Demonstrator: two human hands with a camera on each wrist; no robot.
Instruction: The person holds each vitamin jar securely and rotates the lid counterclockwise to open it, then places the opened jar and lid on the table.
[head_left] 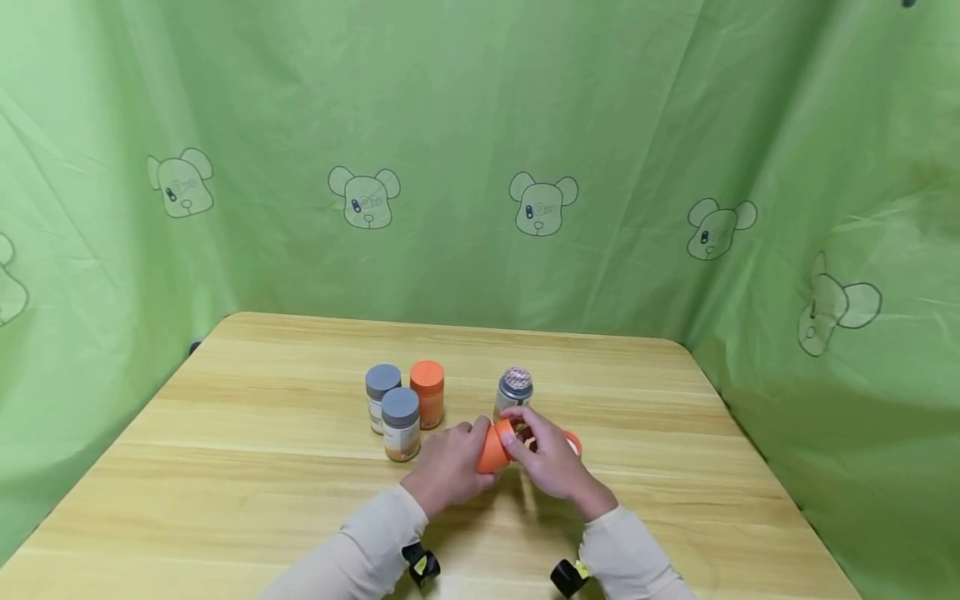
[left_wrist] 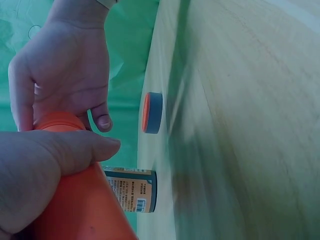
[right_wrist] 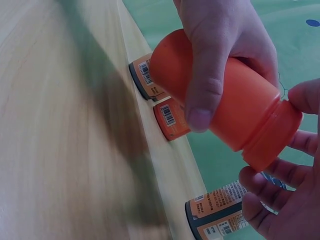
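Note:
My left hand [head_left: 452, 463] wraps round the body of an orange bottle [head_left: 492, 457], with its thumb lying across the side. The bottle is tilted and held off the table, its capped end towards the right. Thumb and fingers of my right hand [head_left: 551, 458] pinch the orange cap [right_wrist: 274, 136] from opposite sides. Behind the hands stands a bottle [head_left: 513, 397] with a patterned silvery top and no lid on it. A loose round lid [head_left: 573, 442] with an orange rim lies on the table, partly hidden by my right hand.
To the left, two grey-capped jars [head_left: 401, 425] and an orange-capped jar [head_left: 427, 394] stand upright close together. All rest on a wooden table [head_left: 300, 350]. Green curtains [head_left: 450, 100] with printed bear heads hang behind it and at both sides.

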